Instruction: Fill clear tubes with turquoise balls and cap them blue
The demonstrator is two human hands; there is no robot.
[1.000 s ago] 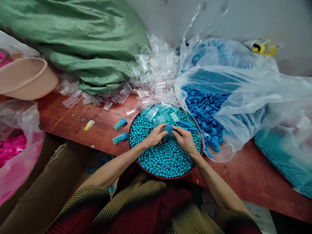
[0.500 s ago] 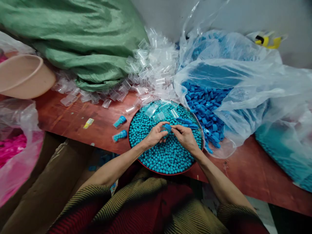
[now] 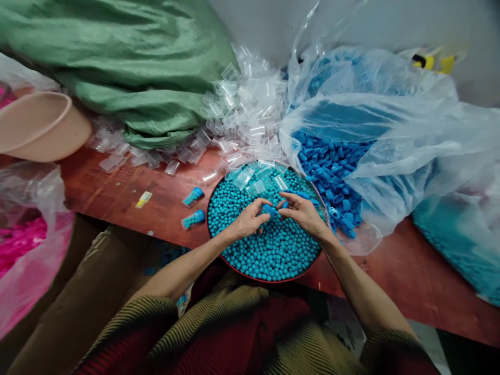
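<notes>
Both my hands are above a round red-rimmed tray [image 3: 269, 281] filled with small turquoise balls [image 3: 269, 255]. My left hand [image 3: 252, 217] pinches a small blue plastic cap [image 3: 269, 210]; whether a clear tube is attached below is hidden by the fingers. Just to the right, my right hand [image 3: 302, 213] has its thumb and forefinger spread apart. Another blue piece shows in the gap between them, apparently not gripped. Clear plastic tubes [image 3: 244, 177] and several blue caps lie on the balls at the tray's far side.
Two blue-capped tubes of balls [image 3: 193, 219] lie left of the tray on the red table [image 3: 156, 208]. Behind are piled clear tubes [image 3: 253, 114] and a green sack [image 3: 156, 67]. A plastic bag of blue caps [image 3: 332, 172] stands right; a beige tub [image 3: 42, 130] stands left.
My right hand has come away from the blue cap in my left hand, moving slightly right, and its fingers have spread. My left hand keeps its pinch.
</notes>
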